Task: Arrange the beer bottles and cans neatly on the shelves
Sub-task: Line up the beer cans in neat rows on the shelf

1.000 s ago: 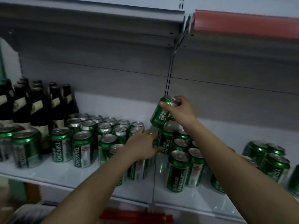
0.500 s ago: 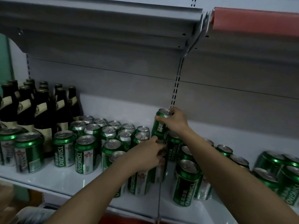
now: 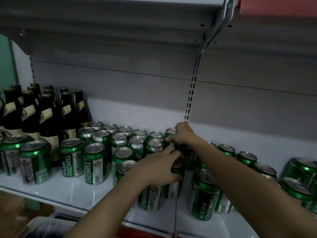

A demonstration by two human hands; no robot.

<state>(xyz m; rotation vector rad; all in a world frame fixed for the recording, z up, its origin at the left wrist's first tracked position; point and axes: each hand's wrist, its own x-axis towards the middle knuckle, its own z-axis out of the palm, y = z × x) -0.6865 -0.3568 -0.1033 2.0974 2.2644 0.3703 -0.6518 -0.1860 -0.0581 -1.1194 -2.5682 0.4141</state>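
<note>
Lowered from mid-air, right hand [image 3: 182, 134] now grips a green aluminium beer can [image 3: 169, 136] standing at the back of the white shelf [image 3: 72, 191], left hand [image 3: 159, 169] curled round a front-row green can [image 3: 177, 169], dark glass beer bottles [image 3: 46, 114] far left.

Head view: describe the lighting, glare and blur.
Head view: dim and bluish overall; the upper shelf shades the back panel; soft glare on the white shelf surface and the can lids; the cans at far left are smeared by blur; wide-angle distortion curves the shelf edges.
</note>
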